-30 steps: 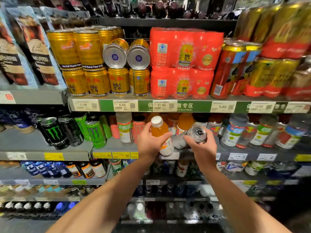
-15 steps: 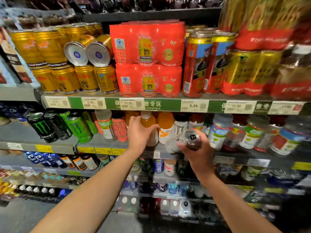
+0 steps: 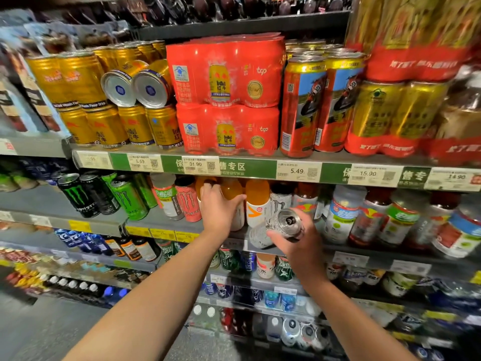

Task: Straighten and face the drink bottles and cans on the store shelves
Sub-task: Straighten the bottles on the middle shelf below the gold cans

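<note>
My left hand (image 3: 217, 211) grips an orange drink bottle (image 3: 232, 192) standing on the middle shelf (image 3: 145, 217), under the price rail. A second orange bottle (image 3: 257, 201) stands just to its right. My right hand (image 3: 299, 241) holds a white-and-silver can (image 3: 277, 227) tilted on its side, its top facing me, in front of the shelf edge. Another white can (image 3: 280, 201) stands upright on the shelf behind it.
Green and black energy cans (image 3: 104, 195) stand left on the same shelf, labelled bottles (image 3: 372, 217) right. The shelf above carries gold cans (image 3: 109, 100), two lying on their sides (image 3: 135, 87), and red multipacks (image 3: 226, 97). Lower shelves hold more bottles (image 3: 260, 267).
My left hand has pushed the orange bottle back onto the shelf until its cap sits under the price rail. My right hand has kept hold of the tilted can. The view has shifted right.
</note>
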